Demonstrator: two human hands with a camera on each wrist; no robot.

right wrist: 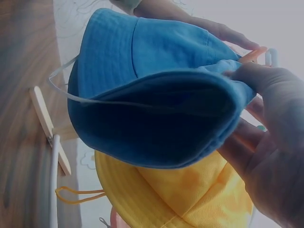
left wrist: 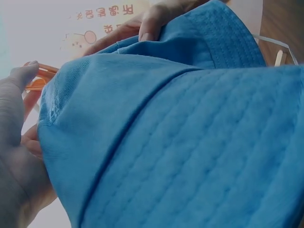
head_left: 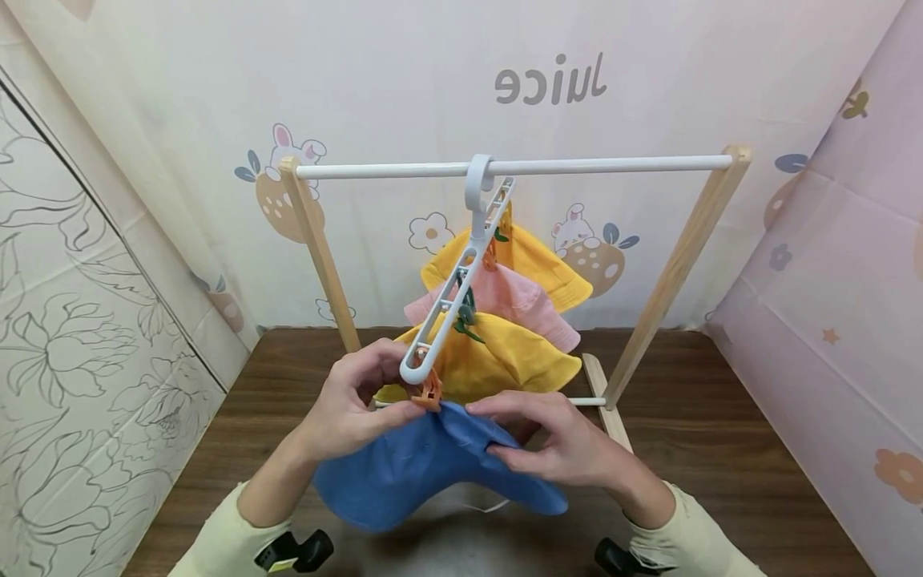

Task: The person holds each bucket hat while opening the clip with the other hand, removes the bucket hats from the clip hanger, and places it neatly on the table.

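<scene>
A blue bucket hat hangs at the near end of a white clip hanger, its brim downward. My left hand pinches the orange clip between thumb and fingers, right at the hat's top edge. With thumb and fingers, my right hand grips a fold of the hat's crown just right of that clip. In the right wrist view the hat's dark inside faces the camera, and a thin white cord loops from it. The blue cloth fills most of the left wrist view.
Behind the blue hat, a yellow hat, a pink hat and another yellow hat hang from the same hanger. It hooks over the white rail of a wooden-legged rack on a brown table.
</scene>
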